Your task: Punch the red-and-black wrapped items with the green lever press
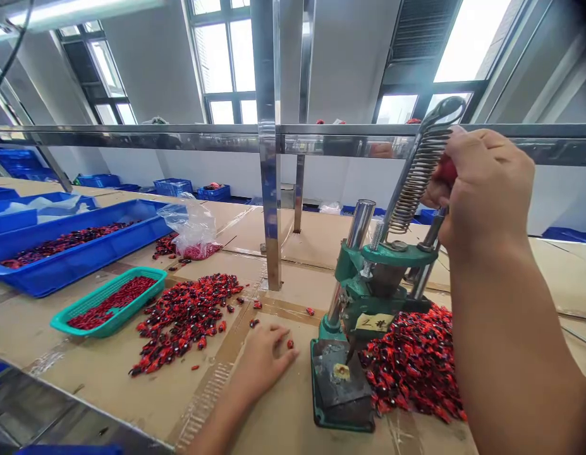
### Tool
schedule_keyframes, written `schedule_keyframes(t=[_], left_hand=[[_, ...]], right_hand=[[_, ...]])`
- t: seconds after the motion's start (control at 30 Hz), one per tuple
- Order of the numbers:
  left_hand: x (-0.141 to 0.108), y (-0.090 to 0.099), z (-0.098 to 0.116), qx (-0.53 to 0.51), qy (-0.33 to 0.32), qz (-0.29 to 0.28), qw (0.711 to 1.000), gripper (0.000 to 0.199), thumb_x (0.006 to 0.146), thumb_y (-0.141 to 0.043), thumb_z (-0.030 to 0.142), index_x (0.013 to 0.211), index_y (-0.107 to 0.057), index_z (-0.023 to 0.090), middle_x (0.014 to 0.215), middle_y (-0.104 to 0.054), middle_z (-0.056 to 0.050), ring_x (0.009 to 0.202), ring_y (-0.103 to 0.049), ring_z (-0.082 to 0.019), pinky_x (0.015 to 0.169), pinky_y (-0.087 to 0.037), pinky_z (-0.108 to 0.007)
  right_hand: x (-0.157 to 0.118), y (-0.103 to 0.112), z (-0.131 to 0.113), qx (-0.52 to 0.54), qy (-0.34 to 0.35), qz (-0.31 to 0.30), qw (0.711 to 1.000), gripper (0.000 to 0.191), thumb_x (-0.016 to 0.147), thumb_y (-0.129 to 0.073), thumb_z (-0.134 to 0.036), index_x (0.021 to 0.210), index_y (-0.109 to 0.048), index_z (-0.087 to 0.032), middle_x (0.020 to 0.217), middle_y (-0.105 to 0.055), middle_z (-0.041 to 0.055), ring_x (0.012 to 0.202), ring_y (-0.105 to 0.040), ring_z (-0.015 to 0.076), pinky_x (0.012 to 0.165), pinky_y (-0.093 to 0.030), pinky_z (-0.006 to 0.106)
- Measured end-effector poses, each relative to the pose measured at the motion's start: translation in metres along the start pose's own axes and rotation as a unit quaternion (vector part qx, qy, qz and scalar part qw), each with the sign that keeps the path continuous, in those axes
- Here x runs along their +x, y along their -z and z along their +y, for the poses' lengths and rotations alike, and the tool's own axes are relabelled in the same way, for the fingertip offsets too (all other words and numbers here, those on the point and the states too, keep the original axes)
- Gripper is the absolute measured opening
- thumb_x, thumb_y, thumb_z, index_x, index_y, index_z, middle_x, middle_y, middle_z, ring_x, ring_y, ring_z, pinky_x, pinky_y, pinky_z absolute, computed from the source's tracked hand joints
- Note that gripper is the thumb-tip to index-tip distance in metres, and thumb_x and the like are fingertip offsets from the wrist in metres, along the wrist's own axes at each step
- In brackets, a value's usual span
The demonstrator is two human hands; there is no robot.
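Observation:
My right hand [487, 177] is raised at the right, its fingers wrapped round the red knob [447, 169] of a lever on the green hand press [399, 254]. A large coil spring [413, 180] stands beside that hand. Low on the press, a small yellowish holder [341, 371] sits on the dark base plate under a pointed tip. On the table left of the base rests my left hand [262, 360], thumb and fingers apart. Between its fingertips shows a small red-and-black piece [290, 344], and I see no clear grip on it.
A heap of red-and-black pieces [416, 366] lies against the press's right side, another heap [188, 316] to the left. Further left are a green basket [153, 287] of red parts, a long blue tray [36, 278] and a plastic bag [193, 224]. A metal post [272, 189] rises mid-table.

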State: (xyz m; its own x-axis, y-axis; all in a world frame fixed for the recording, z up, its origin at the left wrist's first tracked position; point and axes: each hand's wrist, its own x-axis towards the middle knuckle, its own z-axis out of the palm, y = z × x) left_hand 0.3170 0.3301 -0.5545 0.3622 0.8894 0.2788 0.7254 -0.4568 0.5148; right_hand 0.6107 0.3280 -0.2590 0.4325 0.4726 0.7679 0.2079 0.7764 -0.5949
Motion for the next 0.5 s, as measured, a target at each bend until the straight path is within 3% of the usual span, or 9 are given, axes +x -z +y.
schedule_keyframes(t=[0.1,0.17,0.27,0.37,0.5], left_hand=[[0.011,0.041,-0.05,0.065,-0.045,-0.007,0.997,0.032,0.09,-0.057,0.021,0.117,-0.074,0.027,0.115,-0.072,-0.006,0.108,-0.062,-0.026,0.098,-0.046,-0.042],[0.019,0.075,-0.082,0.118,-0.091,-0.063,0.987,0.041,0.086,-0.052,0.01,0.112,-0.076,0.031,0.115,-0.073,-0.003,0.109,-0.062,-0.026,0.099,-0.045,-0.041],[0.03,0.114,-0.115,0.12,-0.137,-0.177,0.967,0.045,0.088,-0.047,0.008,0.107,-0.079,0.034,0.116,-0.075,-0.002,0.111,-0.064,-0.024,0.1,-0.046,-0.037],[0.038,0.13,-0.13,0.081,-0.145,-0.249,0.954,0.042,0.094,-0.045,0.014,0.106,-0.081,0.032,0.122,-0.074,-0.004,0.114,-0.066,-0.023,0.099,-0.048,-0.032],[0.043,0.132,-0.132,0.08,-0.148,-0.26,0.951,0.036,0.094,-0.048,0.018,0.102,-0.081,0.03,0.112,-0.076,-0.004,0.104,-0.069,-0.024,0.092,-0.05,-0.03]], right_hand=[[0.0,0.002,-0.002,0.001,0.005,0.001,1.0,0.032,0.079,-0.066,-0.036,0.071,-0.043,-0.015,0.063,-0.042,0.0001,0.04,-0.03,0.0058,0.036,-0.016,0.025],[0.001,0.0,-0.003,0.005,0.004,0.0,1.0,0.029,0.079,-0.065,-0.034,0.071,-0.044,-0.015,0.062,-0.042,0.0002,0.04,-0.03,0.0061,0.036,-0.016,0.025],[0.001,-0.003,-0.004,0.013,0.003,0.009,1.0,0.026,0.078,-0.063,-0.031,0.07,-0.043,-0.016,0.06,-0.042,-0.0003,0.038,-0.03,0.007,0.035,-0.016,0.026],[0.001,-0.004,-0.004,0.017,0.008,0.018,1.0,0.023,0.076,-0.063,-0.027,0.07,-0.044,-0.016,0.058,-0.041,-0.0007,0.037,-0.031,0.0083,0.035,-0.016,0.026],[0.0,-0.003,-0.004,0.02,0.017,0.015,1.0,0.023,0.077,-0.063,-0.026,0.069,-0.043,-0.016,0.059,-0.04,-0.0005,0.038,-0.029,0.0083,0.036,-0.015,0.027]])
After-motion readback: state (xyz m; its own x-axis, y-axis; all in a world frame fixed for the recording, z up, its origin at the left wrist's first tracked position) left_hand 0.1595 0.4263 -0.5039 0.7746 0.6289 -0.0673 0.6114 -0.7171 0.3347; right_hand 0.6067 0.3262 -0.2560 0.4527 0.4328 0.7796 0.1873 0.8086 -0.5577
